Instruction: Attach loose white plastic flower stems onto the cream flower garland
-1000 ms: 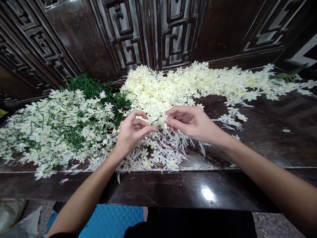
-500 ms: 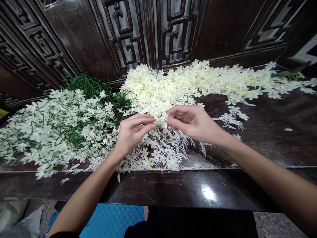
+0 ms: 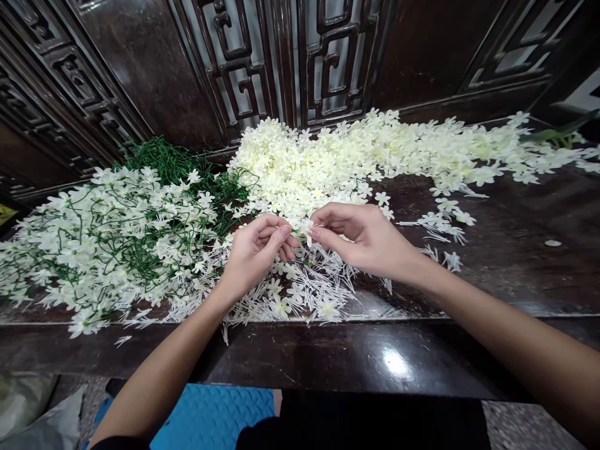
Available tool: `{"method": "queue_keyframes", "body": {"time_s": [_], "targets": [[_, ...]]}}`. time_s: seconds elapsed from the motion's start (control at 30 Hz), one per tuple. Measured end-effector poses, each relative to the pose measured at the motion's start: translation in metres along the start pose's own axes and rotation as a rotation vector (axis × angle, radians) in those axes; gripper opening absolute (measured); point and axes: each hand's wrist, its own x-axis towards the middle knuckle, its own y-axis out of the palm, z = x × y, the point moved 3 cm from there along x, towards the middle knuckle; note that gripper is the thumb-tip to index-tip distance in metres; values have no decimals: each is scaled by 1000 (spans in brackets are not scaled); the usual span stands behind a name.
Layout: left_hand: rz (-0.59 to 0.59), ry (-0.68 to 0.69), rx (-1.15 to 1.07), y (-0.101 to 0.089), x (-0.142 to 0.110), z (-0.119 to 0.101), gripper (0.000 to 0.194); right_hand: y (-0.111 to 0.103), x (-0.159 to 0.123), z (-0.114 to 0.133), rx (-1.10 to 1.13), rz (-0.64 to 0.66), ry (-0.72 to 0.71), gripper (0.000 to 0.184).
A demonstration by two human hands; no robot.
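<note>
My left hand (image 3: 262, 247) and my right hand (image 3: 360, 237) meet over the middle of the bench. Between them is a small white artificial flower (image 3: 307, 230), pinched by the thumb and fingertips of my right hand. The left thumb and index finger are closed together beside the flower, where a bit of green stem seems to show. Below both hands lie thin white stamens (image 3: 323, 275) with a few loose blossoms. Behind them rises a heap of cream-white flower heads (image 3: 300, 162). To the left spreads a pile of white flowers on green stems (image 3: 117, 244).
A tangle of bare green stems (image 3: 164, 162) lies behind the left pile. Carved dark wood panels (image 3: 337, 56) stand along the back of the dark wooden bench (image 3: 515, 256). A blue mat (image 3: 215, 412) and pale bags (image 3: 42, 419) are on the floor below.
My left thumb and index finger have closed into a pinch, and the other left fingers have curled. My right hand still pinches the flower in nearly the same place.
</note>
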Motion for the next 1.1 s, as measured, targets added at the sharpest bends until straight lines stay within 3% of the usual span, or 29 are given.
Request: {"method": "queue_keyframes", "body": {"time_s": [0.2,0.37,0.8,1.1], "targets": [[48,-12,-27,4,-1,5,8,1,-1,1,-23,-37,-9,6],[59,114,57,3,-1,3,10,1,-1,2,-58,-46,-14,6],[94,279,211,7,-7,-6,23,2,-3,12,-261,-68,-351,18],[65,417,254,9,-8,-5,21,5,-5,10,-172,-26,-251,15]]}}
